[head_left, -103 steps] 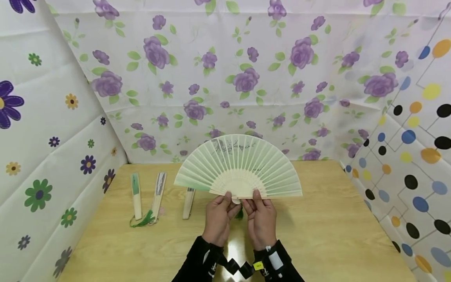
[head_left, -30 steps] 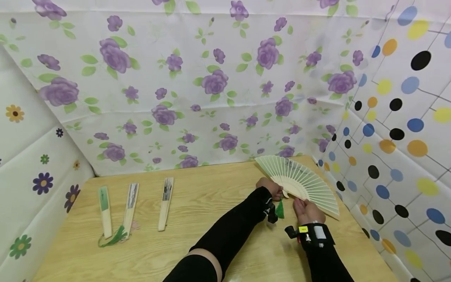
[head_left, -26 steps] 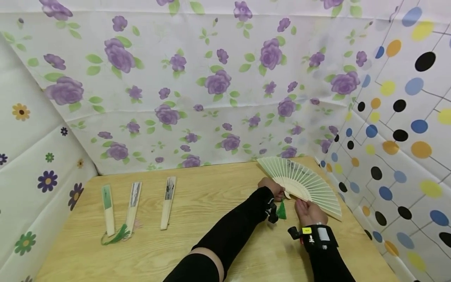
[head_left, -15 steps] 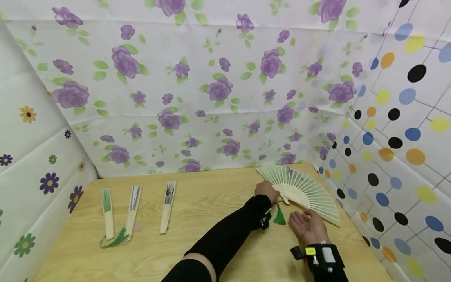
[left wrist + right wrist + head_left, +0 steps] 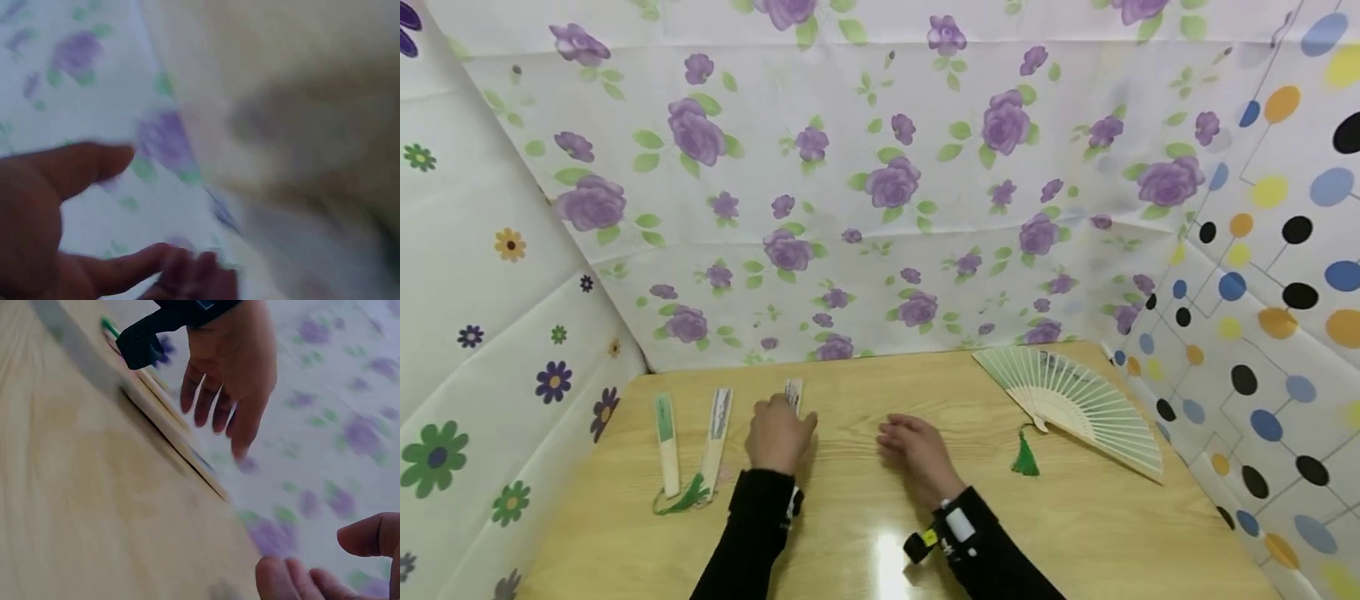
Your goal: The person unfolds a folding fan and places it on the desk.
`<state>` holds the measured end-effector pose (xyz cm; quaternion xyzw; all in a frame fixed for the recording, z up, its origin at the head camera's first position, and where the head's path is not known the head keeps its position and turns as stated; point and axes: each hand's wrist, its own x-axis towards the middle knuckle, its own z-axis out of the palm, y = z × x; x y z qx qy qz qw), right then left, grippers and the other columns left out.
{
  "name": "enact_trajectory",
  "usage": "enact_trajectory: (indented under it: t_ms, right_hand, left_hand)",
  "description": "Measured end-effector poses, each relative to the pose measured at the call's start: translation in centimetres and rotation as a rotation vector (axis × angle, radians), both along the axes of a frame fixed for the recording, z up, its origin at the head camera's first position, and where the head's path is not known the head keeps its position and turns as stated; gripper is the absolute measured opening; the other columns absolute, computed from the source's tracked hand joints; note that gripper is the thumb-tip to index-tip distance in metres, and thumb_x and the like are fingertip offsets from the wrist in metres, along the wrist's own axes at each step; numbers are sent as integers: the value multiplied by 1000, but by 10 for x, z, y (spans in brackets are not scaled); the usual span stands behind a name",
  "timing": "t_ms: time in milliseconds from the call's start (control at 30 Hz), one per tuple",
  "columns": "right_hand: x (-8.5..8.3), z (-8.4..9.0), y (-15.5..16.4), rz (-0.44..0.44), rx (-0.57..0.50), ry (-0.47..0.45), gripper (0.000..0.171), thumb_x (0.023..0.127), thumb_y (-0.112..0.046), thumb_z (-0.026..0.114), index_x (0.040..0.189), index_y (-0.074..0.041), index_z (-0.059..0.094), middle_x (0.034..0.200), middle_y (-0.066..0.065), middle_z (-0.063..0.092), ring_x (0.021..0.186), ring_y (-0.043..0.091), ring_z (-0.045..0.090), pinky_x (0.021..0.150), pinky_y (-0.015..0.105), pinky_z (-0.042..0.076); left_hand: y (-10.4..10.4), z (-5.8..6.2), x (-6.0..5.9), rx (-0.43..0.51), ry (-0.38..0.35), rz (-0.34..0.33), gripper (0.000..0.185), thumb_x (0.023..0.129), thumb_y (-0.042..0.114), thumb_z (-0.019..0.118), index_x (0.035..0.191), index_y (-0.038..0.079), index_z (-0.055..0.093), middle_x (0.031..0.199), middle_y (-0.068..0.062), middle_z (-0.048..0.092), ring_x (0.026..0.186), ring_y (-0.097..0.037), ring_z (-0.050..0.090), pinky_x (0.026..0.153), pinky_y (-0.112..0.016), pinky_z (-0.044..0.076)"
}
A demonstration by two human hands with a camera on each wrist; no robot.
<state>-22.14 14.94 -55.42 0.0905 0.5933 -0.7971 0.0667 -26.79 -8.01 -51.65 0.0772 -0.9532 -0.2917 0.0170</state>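
Left hand (image 5: 778,435) over the third folded fan (image 5: 793,393), fingers loose, gripping nothing yet — right hand (image 5: 916,448) empty, relaxed; spread fan (image 5: 1075,400) parked flat on the surface (image 5: 1105,517), out of the way.

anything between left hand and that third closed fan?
Nothing visible. The left hand hovers right over the closed fan, fingers straight, bare table around it. The right hand sits apart, off to the side.

We see an open pale-green fan (image 5: 1075,400) lying at the tabletop's (image 5: 1075,533) far right, its green tassel (image 5: 1024,460) beside it. Two folded fans (image 5: 664,433) (image 5: 718,427) lie at the left, backed by floral sheets (image 5: 880,183).
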Motion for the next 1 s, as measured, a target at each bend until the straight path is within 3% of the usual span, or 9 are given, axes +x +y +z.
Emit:
enact_trajectory:
  t_ms: [100,267,333,433,567,733,800,867,1000]
  right_hand:
    - [-2,-12,-27,92,36,-39,58,114,-9,61,163,17,44,160,38,58,126,27,78,103,32,69]
    - [2,-19,-48,158,55,-71,66,115,-11,61,168,18,35,168,39,49,152,47,61,112,39,67]
    - [2,-18,-52,172,42,-70,68,115,-12,61,169,18,34,170,40,47,155,49,58,115,41,65]
    - [0,-15,-55,210,20,-63,70,116,-13,61,170,18,30,171,40,45,157,49,56,118,43,64]
    - [-4,-12,-59,262,-2,-78,73,117,-17,62,173,15,27,171,37,47,151,44,64,110,44,68]
    - [-8,-11,-64,290,5,-85,73,116,-15,62,172,16,26,169,37,51,146,42,68,102,41,72]
    - [-8,-13,-66,287,-2,-74,73,116,-14,63,172,17,27,165,39,53,141,42,72,101,39,71]
    - [-8,-13,-61,283,4,-52,68,116,-13,63,170,16,34,158,38,60,129,35,78,99,35,71]
    - [-8,-6,-46,254,33,4,53,117,-20,66,158,12,56,142,28,75,104,14,80,89,25,70]
  left_hand:
    - [-15,-17,19,-77,-65,18,68,106,40,79,136,-19,61,131,-46,59,113,-61,67,84,-70,65]
    - [-16,-34,37,-103,-65,6,52,103,31,86,117,-16,68,110,-38,65,95,-53,70,72,-63,63]
    - [-16,-36,37,-99,-47,-10,42,101,25,88,108,-13,71,99,-32,67,84,-46,71,66,-58,62]
    - [-21,-56,27,-108,2,-67,34,96,21,91,96,-7,71,82,-21,67,67,-36,68,56,-47,56]
    - [-25,-80,19,-92,19,-161,33,92,24,94,88,2,70,73,-10,63,61,-26,61,54,-38,45]
    - [-27,-99,16,-54,-7,-234,35,92,25,94,76,14,65,67,0,60,58,-17,54,54,-31,39]
    - [-27,-97,17,-13,1,-271,37,94,24,92,74,15,62,66,2,55,58,-16,51,55,-30,38]
    - [-24,-83,22,73,2,-326,37,99,26,89,76,15,63,66,3,52,59,-15,48,56,-30,35]
    - [-10,-33,39,346,-82,-449,30,106,31,83,89,10,70,72,1,53,62,-15,45,59,-30,34]
